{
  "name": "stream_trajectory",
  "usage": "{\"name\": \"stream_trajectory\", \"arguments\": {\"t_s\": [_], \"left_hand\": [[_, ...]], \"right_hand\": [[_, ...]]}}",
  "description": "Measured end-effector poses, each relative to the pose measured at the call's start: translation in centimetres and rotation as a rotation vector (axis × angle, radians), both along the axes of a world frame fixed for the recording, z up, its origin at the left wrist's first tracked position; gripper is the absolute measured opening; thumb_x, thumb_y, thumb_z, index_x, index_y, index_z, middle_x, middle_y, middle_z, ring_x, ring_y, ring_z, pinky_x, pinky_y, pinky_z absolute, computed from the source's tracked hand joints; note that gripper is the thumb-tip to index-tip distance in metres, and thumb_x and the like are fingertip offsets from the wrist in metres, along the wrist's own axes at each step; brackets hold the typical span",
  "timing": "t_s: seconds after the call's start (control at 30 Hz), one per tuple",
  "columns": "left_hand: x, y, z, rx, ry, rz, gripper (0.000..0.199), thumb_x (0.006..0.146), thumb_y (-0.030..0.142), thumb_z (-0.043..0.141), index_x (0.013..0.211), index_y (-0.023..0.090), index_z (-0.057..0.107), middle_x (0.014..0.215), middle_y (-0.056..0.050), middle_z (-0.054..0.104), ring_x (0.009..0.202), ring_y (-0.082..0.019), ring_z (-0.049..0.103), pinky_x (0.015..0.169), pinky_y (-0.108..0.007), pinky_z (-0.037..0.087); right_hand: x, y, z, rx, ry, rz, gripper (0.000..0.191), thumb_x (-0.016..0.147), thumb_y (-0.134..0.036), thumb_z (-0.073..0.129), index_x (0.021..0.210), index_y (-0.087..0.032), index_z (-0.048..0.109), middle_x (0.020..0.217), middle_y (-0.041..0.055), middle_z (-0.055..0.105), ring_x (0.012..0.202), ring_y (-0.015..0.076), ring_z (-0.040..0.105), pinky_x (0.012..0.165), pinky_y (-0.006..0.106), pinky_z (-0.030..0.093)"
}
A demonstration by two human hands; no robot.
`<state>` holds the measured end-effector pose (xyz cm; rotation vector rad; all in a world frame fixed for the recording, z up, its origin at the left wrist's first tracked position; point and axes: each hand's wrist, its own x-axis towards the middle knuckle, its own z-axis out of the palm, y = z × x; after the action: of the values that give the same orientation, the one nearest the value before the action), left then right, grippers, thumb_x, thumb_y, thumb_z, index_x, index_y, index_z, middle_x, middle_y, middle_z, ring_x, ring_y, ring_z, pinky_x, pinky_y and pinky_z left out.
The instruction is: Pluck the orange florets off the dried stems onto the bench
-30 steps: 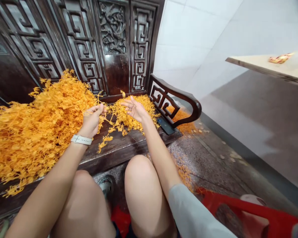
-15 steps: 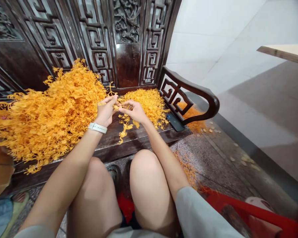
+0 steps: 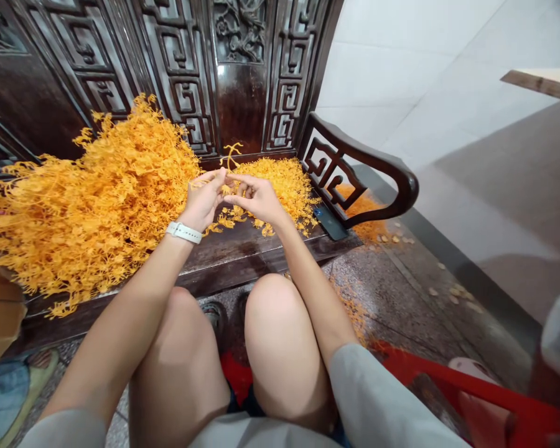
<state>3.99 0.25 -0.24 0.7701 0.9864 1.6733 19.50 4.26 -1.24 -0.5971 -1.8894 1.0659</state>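
Pinched in the fingers of my left hand (image 3: pixel 204 200) is a branching orange-yellow plastic sprig (image 3: pixel 232 153), its forked tip standing up above the fingertips. My right hand (image 3: pixel 260 198) meets the left one, thumb and fingers closed on small yellow pieces of the sprig; the exact grip is partly hidden. To the left a large heap of orange-yellow plastic sprigs (image 3: pixel 116 205) covers the dark wooden bench (image 3: pixel 242 255). Just behind and right of my right hand lies a smaller pile of yellow pieces (image 3: pixel 287 183). A few loose pieces (image 3: pixel 228 218) lie below my hands.
A dark phone (image 3: pixel 330 224) lies by the bench's carved armrest (image 3: pixel 378 165). Orange scraps (image 3: pixel 352 305) are scattered on the floor. A cardboard box (image 3: pixel 2 305) stands at left, near another person's foot (image 3: pixel 40 361). Red furniture (image 3: pixel 448 379) is at lower right.
The sprig's forked tip has shifted right and up above my fingers. The strand that hung below my hands no longer hangs over the bench's front. The view has tilted slightly.
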Motion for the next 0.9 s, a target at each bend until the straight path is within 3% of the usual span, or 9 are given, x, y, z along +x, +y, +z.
{"name": "stream_trajectory", "arguments": {"t_s": [0.1,0.2,0.43,0.6,0.67,0.77,0.8,0.87,0.9], "left_hand": [[0.2,-0.3,0.4,0.019,0.016,-0.058,0.018,0.083,0.028,0.086,0.093,0.018,0.075,0.092,-0.006,0.075,0.079,-0.013,0.070,0.074,-0.026,0.060],[0.1,-0.4,0.4,0.049,0.046,-0.100,0.019,0.080,0.024,0.088,0.092,0.017,0.075,0.093,-0.006,0.075,0.083,-0.015,0.072,0.084,-0.031,0.062],[0.4,0.3,-0.2,0.092,0.175,0.051,0.014,0.085,0.021,0.080,0.079,0.017,0.068,0.075,-0.002,0.067,0.067,-0.012,0.063,0.069,-0.026,0.056],[0.6,1.4,-0.3,0.044,0.219,0.205,0.019,0.086,0.014,0.072,0.073,0.019,0.059,0.070,0.000,0.060,0.063,-0.011,0.057,0.063,-0.023,0.050],[-0.3,2.0,-0.3,-0.012,0.202,0.298,0.023,0.087,0.016,0.073,0.072,0.019,0.056,0.067,0.001,0.057,0.062,-0.011,0.057,0.060,-0.022,0.048],[-2.5,2.4,-0.4,-0.113,0.109,0.391,0.031,0.089,0.029,0.077,0.073,0.021,0.052,0.065,0.003,0.055,0.061,-0.011,0.058,0.056,-0.021,0.048],[-3.2,2.4,-0.5,-0.125,0.087,0.400,0.032,0.089,0.033,0.078,0.075,0.022,0.052,0.066,0.003,0.056,0.060,-0.011,0.059,0.055,-0.021,0.048],[-4.3,2.1,-0.5,-0.121,0.068,0.405,0.034,0.089,0.040,0.080,0.078,0.022,0.053,0.068,0.003,0.059,0.061,-0.010,0.060,0.055,-0.020,0.049],[-4.7,1.9,-0.4,-0.118,0.064,0.407,0.035,0.089,0.042,0.081,0.079,0.022,0.054,0.069,0.003,0.060,0.061,-0.010,0.061,0.054,-0.019,0.049]], "right_hand": [[-0.5,0.6,-0.7,-0.001,0.064,-0.029,0.043,0.084,-0.058,0.080,0.100,-0.018,0.076,0.068,-0.0048,0.056,0.062,0.0095,0.040,0.059,0.025,0.034],[-1.0,0.8,-1.0,-0.104,0.142,-0.039,0.041,0.091,-0.061,0.072,0.089,-0.020,0.071,0.070,-0.0027,0.058,0.063,0.0105,0.046,0.059,0.026,0.037],[-1.7,0.3,-0.8,-0.480,0.341,0.024,0.035,0.097,-0.053,0.069,0.087,-0.022,0.058,0.072,-0.0029,0.058,0.058,0.0081,0.048,0.054,0.022,0.037],[-1.3,-0.6,-0.2,-0.527,0.333,0.282,0.037,0.092,-0.051,0.077,0.085,-0.020,0.059,0.072,-0.0028,0.060,0.062,0.0078,0.053,0.057,0.020,0.043],[-0.4,-1.3,0.9,-0.461,0.222,0.499,0.040,0.088,-0.053,0.082,0.083,-0.017,0.063,0.069,-0.0027,0.062,0.061,0.0071,0.055,0.059,0.020,0.045],[1.7,-2.4,3.3,-0.398,-0.169,0.938,0.043,0.087,-0.054,0.083,0.087,-0.012,0.075,0.074,0.0043,0.073,0.066,0.0112,0.066,0.065,0.024,0.053],[2.4,-2.6,4.0,-0.396,-0.296,1.026,0.045,0.086,-0.054,0.084,0.091,-0.010,0.077,0.078,0.0073,0.076,0.069,0.0135,0.070,0.067,0.026,0.055],[3.4,-2.5,4.6,-0.413,-0.408,1.027,0.048,0.081,-0.055,0.087,0.094,-0.010,0.080,0.081,0.0096,0.078,0.069,0.0155,0.071,0.066,0.027,0.056],[3.6,-2.2,4.5,-0.429,-0.355,0.924,0.049,0.078,-0.057,0.088,0.092,-0.011,0.079,0.077,0.0081,0.077,0.066,0.0141,0.069,0.062,0.026,0.054]]}}
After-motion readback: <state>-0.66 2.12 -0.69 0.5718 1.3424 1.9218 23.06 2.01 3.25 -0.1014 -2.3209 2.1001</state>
